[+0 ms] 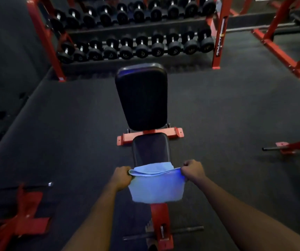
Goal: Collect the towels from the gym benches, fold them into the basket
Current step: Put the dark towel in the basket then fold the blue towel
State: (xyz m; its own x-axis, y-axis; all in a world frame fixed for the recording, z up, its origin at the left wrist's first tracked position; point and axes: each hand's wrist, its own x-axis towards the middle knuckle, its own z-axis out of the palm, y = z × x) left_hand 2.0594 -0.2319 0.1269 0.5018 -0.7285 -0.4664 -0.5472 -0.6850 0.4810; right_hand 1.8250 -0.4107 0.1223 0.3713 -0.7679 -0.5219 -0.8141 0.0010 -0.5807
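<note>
A light blue towel is stretched between my two hands over the near end of a black padded gym bench. My left hand grips the towel's left top corner and my right hand grips its right top corner. The towel's front half hangs down doubled over in front of the seat, while its far part lies on the seat pad. The bench's upright backrest stands just beyond. No basket is in view.
A red rack of black dumbbells stands behind the bench. Red frames of other equipment lie at the lower left, at the right and at the far right. Dark rubber flooring surrounds the bench.
</note>
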